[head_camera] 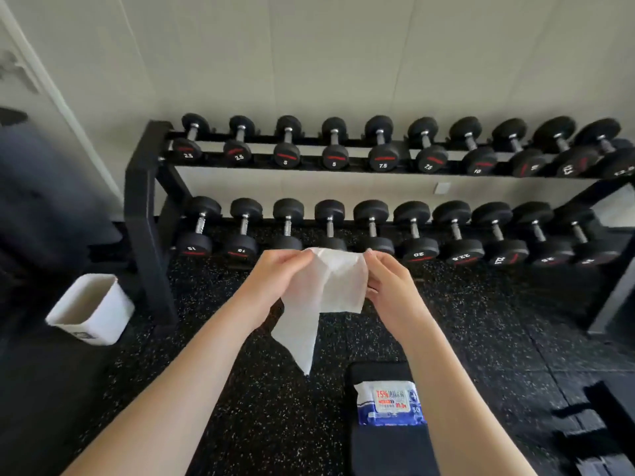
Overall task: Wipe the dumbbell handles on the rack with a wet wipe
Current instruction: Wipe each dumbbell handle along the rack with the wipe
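Note:
A white wet wipe hangs spread between both hands, one corner drooping toward the floor. My left hand pinches its upper left edge and my right hand pinches its upper right edge. Behind them a black two-tier rack stands against the wall. Several black dumbbells with bare metal handles lie on the upper tier and the lower tier. Both hands are in front of the lower row's middle, apart from it. The wipe hides part of two lower dumbbells.
A blue and white wet wipe pack lies on a black bench pad just under my right forearm. A white bin stands on the floor left of the rack. The floor is black speckled rubber. Dark equipment sits at the lower right.

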The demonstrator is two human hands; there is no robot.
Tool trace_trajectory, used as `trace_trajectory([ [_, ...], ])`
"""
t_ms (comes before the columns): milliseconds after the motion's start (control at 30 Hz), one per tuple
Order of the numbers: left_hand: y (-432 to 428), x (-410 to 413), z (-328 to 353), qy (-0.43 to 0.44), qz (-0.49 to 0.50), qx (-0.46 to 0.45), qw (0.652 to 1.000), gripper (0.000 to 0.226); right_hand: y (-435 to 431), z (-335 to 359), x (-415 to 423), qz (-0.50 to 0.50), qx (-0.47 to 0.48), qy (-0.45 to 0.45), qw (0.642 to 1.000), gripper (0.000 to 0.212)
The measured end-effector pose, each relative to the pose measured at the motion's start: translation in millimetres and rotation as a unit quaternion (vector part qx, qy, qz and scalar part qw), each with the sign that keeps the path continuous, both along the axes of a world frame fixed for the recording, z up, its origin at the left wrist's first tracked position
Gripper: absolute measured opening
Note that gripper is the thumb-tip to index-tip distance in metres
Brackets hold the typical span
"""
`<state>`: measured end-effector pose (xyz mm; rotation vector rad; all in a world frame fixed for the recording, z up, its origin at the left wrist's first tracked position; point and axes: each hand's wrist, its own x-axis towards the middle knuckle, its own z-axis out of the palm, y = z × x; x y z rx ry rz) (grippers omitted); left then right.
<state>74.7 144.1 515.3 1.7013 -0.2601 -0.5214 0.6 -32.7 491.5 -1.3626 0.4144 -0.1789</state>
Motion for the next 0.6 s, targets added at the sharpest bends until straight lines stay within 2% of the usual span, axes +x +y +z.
trace_trajectory([
  [67,15,12,18,0.05,0.038,-0.056,0.996,0.044,22,13,11,0.078,0.082,0.007,0.994,0.047],
  [100,23,18,26,0.07,0.053,-0.09,0.992,0.039,33,16,17,0.111,0.061,0.013,0.992,0.05],
  [167,39,29,40,0.089,0.08,-0.146,0.982,0.032,53,14,20,0.169,-0.065,-0.013,0.983,0.045],
  [200,48,35,46,0.09,0.088,-0.166,0.978,0.032,66,11,31,0.168,-0.008,0.029,0.985,0.04],
  [233,57,41,50,0.09,0.092,-0.184,0.974,0.033,82,10,38,0.163,-0.039,0.032,0.985,0.048],
  [267,67,49,52,0.09,0.096,-0.198,0.971,0.034,101,10,47,0.16,-0.085,0.026,0.983,0.068],
  [300,78,57,54,0.093,0.097,-0.209,0.969,0.036,118,8,54,0.16,-0.077,0.008,0.984,0.084],
  [333,90,66,55,0.094,0.097,-0.212,0.968,0.037,128,9,63,0.199,-0.05,0.011,0.979,0.09],
  [400,116,87,56,0.094,0.104,-0.214,0.967,0.039,145,17,80,0.26,0.064,0.028,0.963,0.08],
  [467,146,108,58,0.09,0.118,-0.213,0.966,0.039,168,27,111,0.222,0.233,0.019,0.946,0.051],
  [500,162,119,58,0.087,0.127,-0.21,0.965,0.038,180,32,126,0.217,0.276,0.017,0.936,0.042],
  [600,209,152,57,0.077,0.173,-0.175,0.966,0.035,212,42,165,0.188,0.218,0.003,0.958,0.037],
])
